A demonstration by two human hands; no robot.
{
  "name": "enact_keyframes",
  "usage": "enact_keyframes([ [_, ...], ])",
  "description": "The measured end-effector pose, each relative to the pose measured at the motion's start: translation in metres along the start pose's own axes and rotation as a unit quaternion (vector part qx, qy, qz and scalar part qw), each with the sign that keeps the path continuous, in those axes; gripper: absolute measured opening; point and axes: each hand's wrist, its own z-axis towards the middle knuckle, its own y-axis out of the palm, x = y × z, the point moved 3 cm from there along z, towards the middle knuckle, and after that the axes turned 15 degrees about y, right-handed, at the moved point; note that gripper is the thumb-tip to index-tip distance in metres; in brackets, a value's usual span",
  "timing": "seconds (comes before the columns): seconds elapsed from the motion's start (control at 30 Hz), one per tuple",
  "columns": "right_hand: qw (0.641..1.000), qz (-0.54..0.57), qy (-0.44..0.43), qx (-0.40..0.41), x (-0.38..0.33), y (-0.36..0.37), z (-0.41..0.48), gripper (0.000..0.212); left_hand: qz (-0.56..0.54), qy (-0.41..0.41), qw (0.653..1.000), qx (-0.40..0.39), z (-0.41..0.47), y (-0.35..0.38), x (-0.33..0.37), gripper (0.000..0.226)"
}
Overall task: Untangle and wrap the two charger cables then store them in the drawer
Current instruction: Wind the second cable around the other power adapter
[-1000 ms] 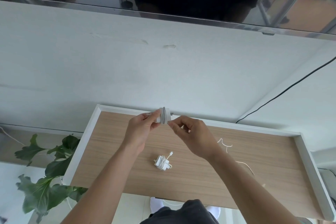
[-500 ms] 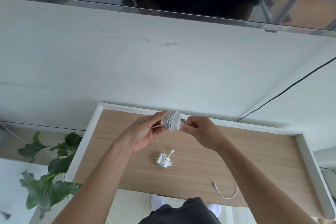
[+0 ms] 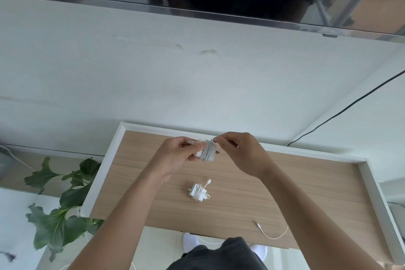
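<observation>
Two hands met above the open drawer (image 3: 105, 173). The left hand (image 3: 175, 155) was closed around a white charger (image 3: 207, 154) with cable coiled round it, and the right hand (image 3: 238, 152) pinched the cable at the top of the coil. A loose cable end (image 3: 272, 231) lay on the drawer's wooden bottom near its front edge. The other charger (image 3: 198, 192), already wrapped, lay in the drawer below the hands. A leafy plant (image 3: 63, 199) stood to the left.
</observation>
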Motion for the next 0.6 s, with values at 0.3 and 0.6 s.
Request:
enact_keyframes([
  [0.3,0.985,0.028,-0.146,0.088,-0.008,0.027,-0.011,0.032,-0.171,-0.018,0.982,0.081,0.004,0.01,-0.009,0.028],
  [0.6,0.987,0.133,-0.053,0.068,-0.008,0.02,-0.01,0.03,-0.229,-0.033,0.97,0.074,0.005,0.012,-0.007,0.045],
])
